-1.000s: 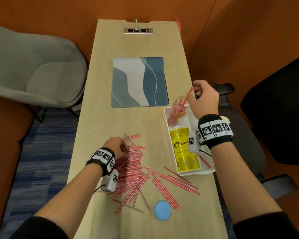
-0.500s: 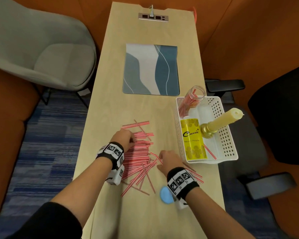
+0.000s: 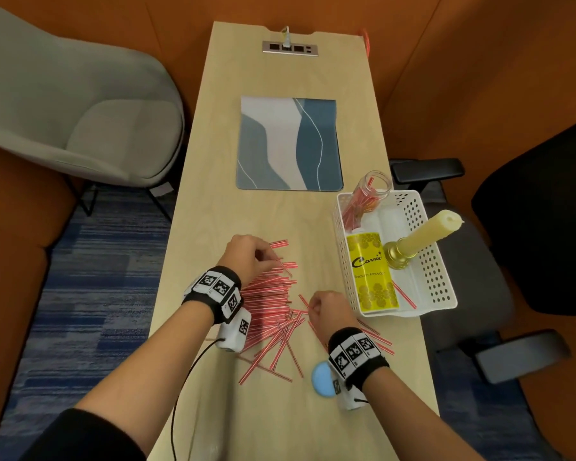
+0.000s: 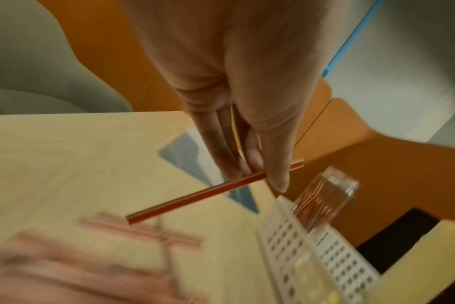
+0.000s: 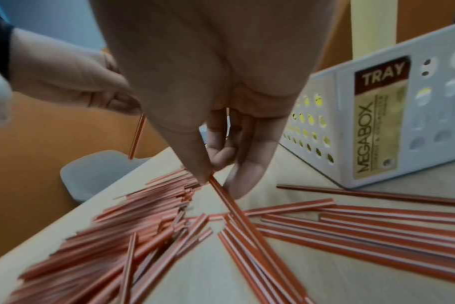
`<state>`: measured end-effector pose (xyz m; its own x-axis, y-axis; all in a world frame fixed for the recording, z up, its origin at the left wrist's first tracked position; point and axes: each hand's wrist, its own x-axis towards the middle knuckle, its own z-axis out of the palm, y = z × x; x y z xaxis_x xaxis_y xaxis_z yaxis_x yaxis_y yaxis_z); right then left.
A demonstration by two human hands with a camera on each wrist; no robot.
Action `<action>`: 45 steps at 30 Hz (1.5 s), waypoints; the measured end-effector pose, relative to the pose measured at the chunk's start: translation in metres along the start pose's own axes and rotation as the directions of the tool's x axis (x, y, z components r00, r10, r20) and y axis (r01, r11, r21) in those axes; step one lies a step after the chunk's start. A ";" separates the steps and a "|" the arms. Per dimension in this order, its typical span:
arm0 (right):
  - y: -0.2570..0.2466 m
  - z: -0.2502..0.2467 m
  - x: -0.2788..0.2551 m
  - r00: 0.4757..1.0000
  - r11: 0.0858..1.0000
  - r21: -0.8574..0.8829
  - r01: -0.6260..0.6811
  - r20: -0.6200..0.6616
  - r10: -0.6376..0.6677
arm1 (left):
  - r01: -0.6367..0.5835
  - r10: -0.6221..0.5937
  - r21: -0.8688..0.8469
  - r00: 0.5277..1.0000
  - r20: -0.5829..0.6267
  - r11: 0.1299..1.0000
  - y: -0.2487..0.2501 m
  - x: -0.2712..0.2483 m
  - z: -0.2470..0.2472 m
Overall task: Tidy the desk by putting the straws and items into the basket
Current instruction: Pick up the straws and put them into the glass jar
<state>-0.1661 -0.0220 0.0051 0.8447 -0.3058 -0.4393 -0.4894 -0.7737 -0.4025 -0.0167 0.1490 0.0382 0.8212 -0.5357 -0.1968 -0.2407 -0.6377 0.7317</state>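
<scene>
Bench (image 3: pixel 280 410) carries a white perforated basket (image 3: pixel 426 261) at 3 o'clock, already holding a yellow powder bottle (image 3: pixel 369 271), a candle in a brass holder (image 3: pixel 423 234) and a clear jar of straws (image 3: pixel 369 194) leaning on the far rim. Straws (image 3: pixel 270 301) still lie loose in a pile at centre, more fanned out toward 5 o'clock. My read: light, thin, springy, prone to roll and slide; better pinched mid-length or gathered in bunches than taken singly. Left hand (image 3: pixel 246 257) has thumb and fingers (image 4: pixel 231 164) pinched on one straw, lifted off the pile. Right hand (image 3: pixel 330 311) has its fingers (image 5: pixel 195 164) closed on a straw end at the pile's 3 o'clock edge. Blue disc (image 3: pixel 323 377) half hidden under the right wrist. Left wrist view is smeared low down; straw count unreadable.
</scene>
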 end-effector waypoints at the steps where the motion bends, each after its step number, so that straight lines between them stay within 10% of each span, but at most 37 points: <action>1: 0.001 -0.003 0.000 1.000 1.000 0.026 0.002 -0.003 -0.001 | -0.033 0.032 -0.041 0.999 -0.029 0.999 0.013 0.006 -0.005; 11: 0.022 -0.010 -0.005 0.988 0.977 0.189 0.098 0.100 -0.119 | -0.389 0.298 -0.381 0.914 -0.277 0.839 0.179 0.094 -0.062; 23: 0.025 -0.027 -0.014 0.940 0.936 0.286 0.204 0.209 -0.269 | -0.363 0.337 -0.342 0.932 -0.133 0.867 0.207 0.157 -0.005; 28: 0.012 -0.121 -0.008 0.940 0.776 0.535 0.334 -0.248 -0.234 | -0.310 0.313 -0.207 0.949 -0.019 0.928 0.171 0.152 0.002; 34: 0.001 -0.216 0.042 0.684 0.739 0.443 0.508 -0.729 -0.033 | -0.058 0.052 -0.107 0.997 -0.061 0.993 0.088 0.116 0.008; 37: -0.004 -0.234 0.066 0.586 0.732 0.400 0.551 -0.810 0.002 | 0.143 -0.143 0.019 0.990 0.006 0.990 0.038 0.082 0.017; 42: 0.001 -0.224 0.097 0.702 0.819 0.376 0.432 -0.710 -0.044 | 0.299 -0.323 0.203 0.941 0.097 0.932 -0.008 0.042 0.026; 45: 0.002 -0.211 0.088 0.634 0.850 0.305 0.430 -0.772 -0.044 | 0.274 -0.322 0.273 0.935 0.148 0.922 -0.020 0.029 0.028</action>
<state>-0.0476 -0.1676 0.1349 0.7246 -0.5885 0.3588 -0.1192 -0.6197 -0.7757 -0.0021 0.1304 0.0000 0.7686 -0.3779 -0.5162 -0.1382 -0.8859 0.4427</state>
